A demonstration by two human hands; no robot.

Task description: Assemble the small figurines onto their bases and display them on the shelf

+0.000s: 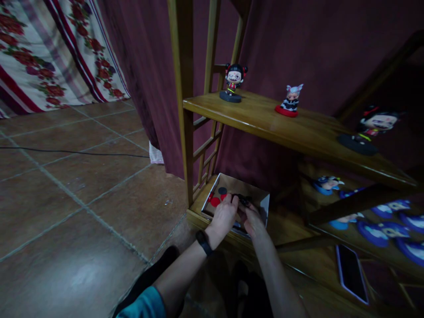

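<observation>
on the lower wooden shelf [286, 226] we note an open, shallow cardboard box [265, 206], brown inside, pale-walled. it contains flat, round red discs [215, 202] and a dark disc [222, 191]. our left hand [226, 211] and right hand [252, 219] meet over it, fingers bent at a small dark thing [244, 200]; overlap and blur keep us from telling whether each hand grasps it. above, three big-headed figures [234, 77] stand on round bases: two dark, one red.
</observation>
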